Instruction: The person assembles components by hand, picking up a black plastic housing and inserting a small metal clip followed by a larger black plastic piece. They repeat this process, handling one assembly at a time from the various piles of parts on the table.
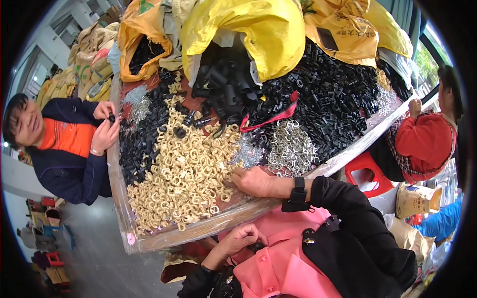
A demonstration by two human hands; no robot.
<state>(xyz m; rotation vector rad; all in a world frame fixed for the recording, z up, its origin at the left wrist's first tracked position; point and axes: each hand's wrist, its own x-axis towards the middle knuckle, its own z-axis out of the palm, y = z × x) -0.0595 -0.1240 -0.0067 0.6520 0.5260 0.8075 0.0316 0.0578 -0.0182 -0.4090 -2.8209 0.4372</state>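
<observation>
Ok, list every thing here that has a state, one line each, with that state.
Right hand: palm down on the table, fingers in the cream rings.
Left hand: curled closed near the lap, on a small dark part.
Cream rings: loose heap on the table.
Black parts: large loose pile.
Metal clips: small loose heap.
Yellow bags: open, slumped over the piles.
Table: covered in parts, edge wrapped in film.

Yellow plastic sacks [258, 35] along table's far edge; tan sack [416, 199] at right
</observation>
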